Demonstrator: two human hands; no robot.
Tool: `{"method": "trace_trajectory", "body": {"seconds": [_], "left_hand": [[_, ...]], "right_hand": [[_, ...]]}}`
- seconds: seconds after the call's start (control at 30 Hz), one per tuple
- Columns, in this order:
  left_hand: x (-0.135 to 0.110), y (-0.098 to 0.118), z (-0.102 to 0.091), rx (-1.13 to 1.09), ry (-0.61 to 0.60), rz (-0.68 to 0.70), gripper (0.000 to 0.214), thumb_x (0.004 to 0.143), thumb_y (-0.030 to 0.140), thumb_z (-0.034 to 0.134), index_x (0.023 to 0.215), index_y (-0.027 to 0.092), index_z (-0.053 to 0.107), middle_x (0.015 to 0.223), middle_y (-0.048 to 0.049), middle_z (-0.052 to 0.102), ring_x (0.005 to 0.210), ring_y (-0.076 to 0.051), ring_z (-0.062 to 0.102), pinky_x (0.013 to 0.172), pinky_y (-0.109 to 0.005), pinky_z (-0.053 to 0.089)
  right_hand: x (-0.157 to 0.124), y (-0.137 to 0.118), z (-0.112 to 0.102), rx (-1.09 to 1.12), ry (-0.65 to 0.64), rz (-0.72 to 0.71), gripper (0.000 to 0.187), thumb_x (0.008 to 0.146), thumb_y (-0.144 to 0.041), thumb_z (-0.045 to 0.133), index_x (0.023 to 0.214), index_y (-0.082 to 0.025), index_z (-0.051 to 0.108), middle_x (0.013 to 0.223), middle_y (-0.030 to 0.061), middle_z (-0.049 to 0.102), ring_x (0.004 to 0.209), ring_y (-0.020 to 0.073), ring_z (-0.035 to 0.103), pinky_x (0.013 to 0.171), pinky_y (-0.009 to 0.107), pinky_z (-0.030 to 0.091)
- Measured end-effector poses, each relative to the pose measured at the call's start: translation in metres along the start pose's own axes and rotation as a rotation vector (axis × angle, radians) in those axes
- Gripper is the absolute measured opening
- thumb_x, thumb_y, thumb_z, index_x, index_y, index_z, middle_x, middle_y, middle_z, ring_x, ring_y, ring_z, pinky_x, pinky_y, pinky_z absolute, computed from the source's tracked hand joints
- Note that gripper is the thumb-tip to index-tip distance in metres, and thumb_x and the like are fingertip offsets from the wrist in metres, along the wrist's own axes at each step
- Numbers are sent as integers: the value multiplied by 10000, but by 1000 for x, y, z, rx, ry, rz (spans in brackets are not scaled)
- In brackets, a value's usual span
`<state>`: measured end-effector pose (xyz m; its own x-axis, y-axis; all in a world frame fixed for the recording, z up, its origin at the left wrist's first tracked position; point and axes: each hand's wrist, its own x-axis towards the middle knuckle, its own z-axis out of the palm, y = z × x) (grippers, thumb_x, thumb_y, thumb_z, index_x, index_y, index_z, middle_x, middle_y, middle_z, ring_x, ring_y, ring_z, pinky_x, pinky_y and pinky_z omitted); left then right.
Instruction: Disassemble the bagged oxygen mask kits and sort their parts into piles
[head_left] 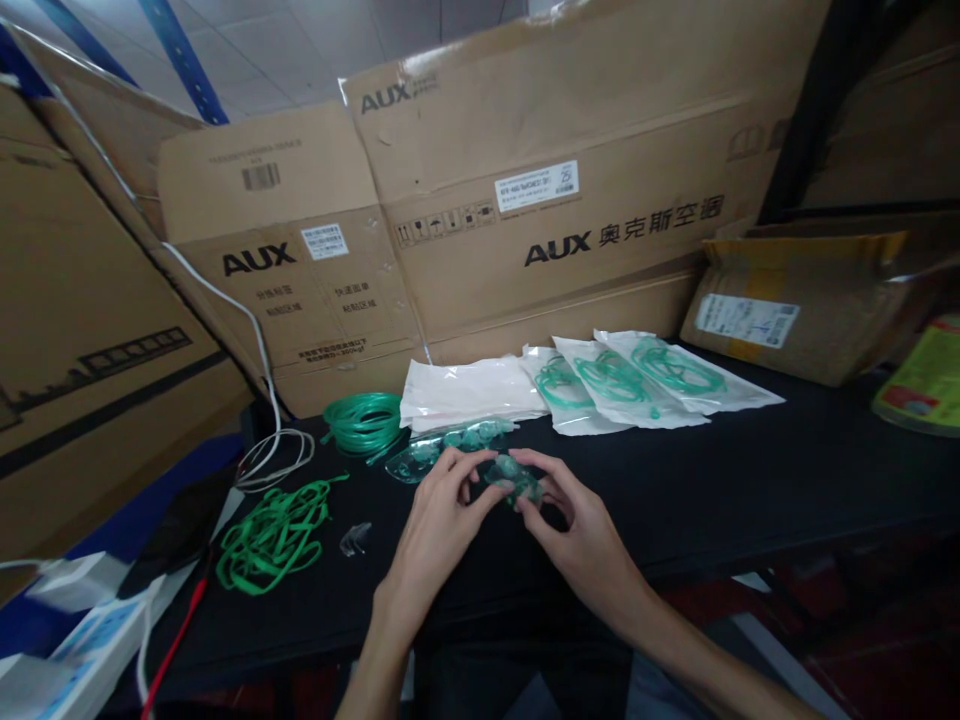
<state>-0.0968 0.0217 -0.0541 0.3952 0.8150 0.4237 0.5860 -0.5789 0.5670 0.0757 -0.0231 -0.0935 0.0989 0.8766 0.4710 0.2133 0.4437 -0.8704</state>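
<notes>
Both my hands hold one clear green plastic breathing mask (508,472) over the black table. My left hand (450,505) pinches its left side between thumb and fingers. On its right side, the thumb and fingers of my right hand (574,515) are closed on it. Fingers cover part of its edges. Just behind my left hand lies a nested row of similar clear green masks (439,447). To the left are a tangled heap of green elastic straps (276,535) and a few small clear pieces (355,539), too small to name.
Coiled green tubing (364,422) sits beside a stack of white pouches (469,392). Several white pouches with green tubing (611,380) lie to their right. Cardboard boxes (465,210) wall the back. A taped carton (787,300) stands right; cables and a power strip (97,640) lie left.
</notes>
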Motion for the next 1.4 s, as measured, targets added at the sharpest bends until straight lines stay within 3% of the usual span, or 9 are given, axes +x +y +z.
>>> {"method": "trace_trajectory", "body": {"seconds": [0.1, 0.2, 0.4, 0.6, 0.73, 0.87, 1.07, 1.2, 1.4], "left_hand": [[-1, -3, 5, 46, 97, 80, 385, 892, 271, 718, 1269, 287, 642, 1055, -31, 588, 764, -145, 600, 684, -266, 551], [-4, 1, 9, 5, 56, 218, 292, 928, 214, 668, 1215, 257, 641, 1153, -56, 605, 888, -159, 637, 715, -248, 562], [-9, 5, 10, -9, 164, 288, 74, 949, 148, 624, 998, 191, 659, 970, -39, 643, 877, -141, 655, 674, -199, 549], [-9, 3, 9, 9, 135, 329, 50, 962, 193, 619, 1009, 197, 635, 948, -34, 633, 816, -123, 651, 625, -177, 556], [-10, 3, 8, -17, 173, 339, 11, 972, 198, 606, 977, 196, 615, 940, -33, 617, 824, -121, 647, 599, -161, 562], [-13, 4, 7, -107, 255, 288, 38, 969, 205, 607, 932, 197, 604, 943, -27, 595, 768, -103, 635, 538, -140, 561], [-11, 4, 6, -62, 352, 398, 62, 940, 163, 631, 901, 196, 594, 884, -23, 616, 753, -113, 628, 625, -192, 565], [-7, 6, 5, -59, 294, 287, 40, 946, 179, 608, 914, 201, 601, 916, -34, 634, 829, -134, 644, 681, -212, 576], [-5, 6, 5, -255, 264, -82, 173, 960, 357, 593, 1009, 194, 626, 896, -35, 664, 795, -155, 669, 582, -205, 580]], "right_hand": [[1, -3, 0, -68, -10, -86, 354, 863, -135, 572, 1187, -230, 675, 1274, 101, 677, 960, 210, 692, 720, 305, 569], [0, -4, 0, -138, 1, -133, 322, 854, -112, 556, 1104, -234, 719, 1196, 93, 688, 933, 205, 682, 703, 298, 554], [-3, -7, 2, -190, 104, -128, 290, 859, -141, 592, 1138, -211, 628, 908, 39, 643, 668, 147, 586, 633, 282, 518], [-2, -13, 1, -189, 91, -157, 103, 924, -175, 574, 969, -218, 657, 943, 61, 654, 760, 171, 601, 674, 292, 509], [-2, -16, -2, -103, 19, -160, 152, 949, -253, 609, 1087, -234, 671, 1115, 81, 673, 1017, 215, 644, 854, 322, 535], [1, -20, -8, 117, -123, 28, 294, 1011, -430, 524, 1210, -253, 649, 1264, 66, 669, 1223, 233, 613, 1030, 359, 505], [5, -19, -13, 378, -325, 159, 388, 979, -503, 573, 1261, -241, 621, 1163, 64, 714, 1046, 213, 701, 950, 363, 559], [6, -13, -8, 455, -250, 210, 393, 892, -440, 712, 1215, -236, 619, 1087, 46, 717, 957, 191, 718, 887, 335, 581], [10, -5, -2, 400, -24, 181, 385, 826, -397, 776, 1142, -248, 616, 1101, 46, 713, 1004, 205, 712, 887, 328, 598]]}}
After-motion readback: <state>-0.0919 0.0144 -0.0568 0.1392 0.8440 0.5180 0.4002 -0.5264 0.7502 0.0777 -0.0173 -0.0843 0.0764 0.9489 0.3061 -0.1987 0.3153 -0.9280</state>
